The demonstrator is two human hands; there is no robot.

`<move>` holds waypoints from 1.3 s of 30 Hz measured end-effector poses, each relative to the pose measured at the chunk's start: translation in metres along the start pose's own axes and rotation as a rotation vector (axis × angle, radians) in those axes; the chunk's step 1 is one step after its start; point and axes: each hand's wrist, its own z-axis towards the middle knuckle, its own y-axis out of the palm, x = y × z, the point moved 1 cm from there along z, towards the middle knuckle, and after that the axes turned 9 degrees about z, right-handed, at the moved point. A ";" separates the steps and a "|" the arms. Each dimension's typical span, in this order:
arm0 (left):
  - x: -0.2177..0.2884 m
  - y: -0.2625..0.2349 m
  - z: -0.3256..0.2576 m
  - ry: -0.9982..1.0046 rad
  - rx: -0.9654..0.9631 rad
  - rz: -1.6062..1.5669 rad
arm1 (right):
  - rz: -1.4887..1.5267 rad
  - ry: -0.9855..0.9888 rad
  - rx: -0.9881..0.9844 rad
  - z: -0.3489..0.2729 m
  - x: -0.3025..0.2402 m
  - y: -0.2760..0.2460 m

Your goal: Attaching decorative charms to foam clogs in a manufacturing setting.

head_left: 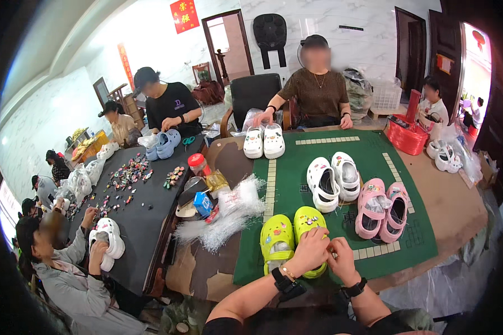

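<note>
A pair of lime-green clogs with colourful charms stands before me on the green mat (251, 262). The left clog (276, 237) is apart from my hands. Over the opening and right side of the right clog (308, 219) is my left hand (312, 245), its fingers curled and closed. Close beside it, at that clog's heel side, my right hand (341, 260) is closed in a pinch. What the fingers of either hand hold is hidden or too small to name.
White clogs (322, 187) and pink clogs (370, 209) stand beyond my hands. White plastic ties (237, 206), a red-lidded jar (198, 164) and a blue box (203, 204) lie left. Across the table a person (318, 95) touches white clogs (264, 140). Co-workers sit at a dark table (134, 223) with scattered charms.
</note>
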 end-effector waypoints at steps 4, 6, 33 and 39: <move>-0.006 -0.013 0.002 -0.041 0.053 0.032 | -0.023 0.119 -0.035 -0.006 0.015 0.001; -0.010 -0.019 0.001 -0.042 0.086 0.029 | 0.000 0.121 -0.023 -0.003 0.013 0.001; -0.238 -0.004 -0.138 -0.606 0.013 0.769 | 0.209 0.416 -0.100 -0.038 0.034 0.024; -0.250 0.007 -0.143 -0.625 0.080 0.765 | 0.140 0.415 -0.077 -0.033 0.028 0.024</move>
